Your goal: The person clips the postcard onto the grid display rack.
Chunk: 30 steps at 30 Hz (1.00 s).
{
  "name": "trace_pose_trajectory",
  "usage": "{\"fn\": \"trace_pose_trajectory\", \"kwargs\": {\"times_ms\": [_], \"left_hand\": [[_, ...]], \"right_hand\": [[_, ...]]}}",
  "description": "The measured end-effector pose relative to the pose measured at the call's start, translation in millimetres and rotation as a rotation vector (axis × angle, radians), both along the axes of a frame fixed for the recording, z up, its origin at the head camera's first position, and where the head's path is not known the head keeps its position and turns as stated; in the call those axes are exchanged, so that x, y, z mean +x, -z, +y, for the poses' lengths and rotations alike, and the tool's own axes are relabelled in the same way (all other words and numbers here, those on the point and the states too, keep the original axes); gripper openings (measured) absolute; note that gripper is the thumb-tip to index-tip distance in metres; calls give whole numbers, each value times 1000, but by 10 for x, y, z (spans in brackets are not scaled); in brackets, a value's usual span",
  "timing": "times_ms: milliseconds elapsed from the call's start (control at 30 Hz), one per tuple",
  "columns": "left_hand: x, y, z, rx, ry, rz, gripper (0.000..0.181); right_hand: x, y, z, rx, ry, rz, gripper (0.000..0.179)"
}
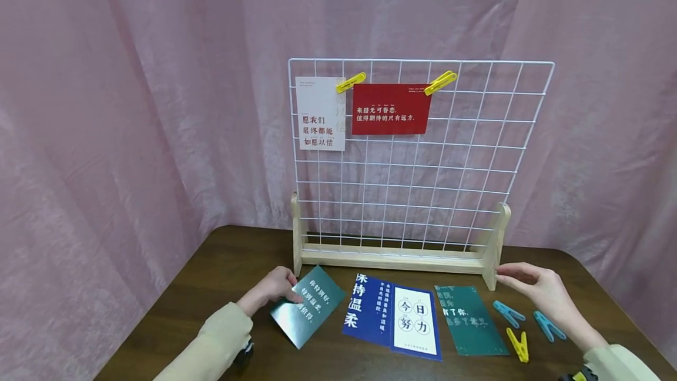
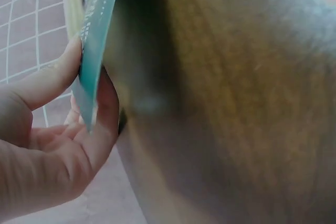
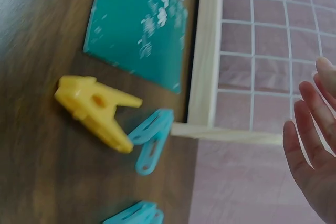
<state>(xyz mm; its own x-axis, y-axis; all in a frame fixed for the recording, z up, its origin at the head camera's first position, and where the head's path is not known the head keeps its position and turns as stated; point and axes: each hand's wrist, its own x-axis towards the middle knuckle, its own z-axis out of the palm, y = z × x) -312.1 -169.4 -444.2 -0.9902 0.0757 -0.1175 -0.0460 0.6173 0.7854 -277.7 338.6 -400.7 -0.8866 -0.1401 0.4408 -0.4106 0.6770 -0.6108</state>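
Note:
My left hand (image 1: 272, 288) pinches the left edge of a green card (image 1: 319, 296) with white printed characters. In the left wrist view the thumb lies on one face of the card (image 2: 94, 61) and fingers are behind it. The card is tilted up from the table. My right hand (image 1: 547, 293) holds nothing; its fingers (image 3: 307, 140) are loosely extended beside the stand's right wooden foot (image 1: 496, 246). Near it lie two blue clothespins (image 1: 509, 313) and a yellow clothespin (image 1: 518, 344); another green card (image 1: 471, 321) is to their left.
A white wire grid (image 1: 423, 175) stands on a wooden base at the back. Yellow clothespins (image 1: 441, 83) hold a white card (image 1: 319, 104) and a red card (image 1: 391, 122) on it. Between the hands, a blue card (image 1: 367, 310) and a blue-bordered white card (image 1: 416, 334) lie on the brown table (image 1: 195, 287).

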Motion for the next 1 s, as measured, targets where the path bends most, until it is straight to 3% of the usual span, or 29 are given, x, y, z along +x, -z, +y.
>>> {"fn": "trace_pose_trajectory", "kwargs": {"times_ms": [200, 433, 767, 1000], "left_hand": [[-28, -121, -48, 87, 39, -15, 28], [-108, -196, -105, 165, 60, 7, 27], [-189, -199, -21, 436, 105, -2, 25], [-197, -193, 139, 496, 80, 36, 25]], "right_hand": [[3, 112, 107, 7, -9, -74, 30], [-9, 289, 236, 79, -50, -66, 41], [-6, 461, 353, 127, -50, -179, 49], [-27, 551, 389, 164, -35, -223, 53]]}}
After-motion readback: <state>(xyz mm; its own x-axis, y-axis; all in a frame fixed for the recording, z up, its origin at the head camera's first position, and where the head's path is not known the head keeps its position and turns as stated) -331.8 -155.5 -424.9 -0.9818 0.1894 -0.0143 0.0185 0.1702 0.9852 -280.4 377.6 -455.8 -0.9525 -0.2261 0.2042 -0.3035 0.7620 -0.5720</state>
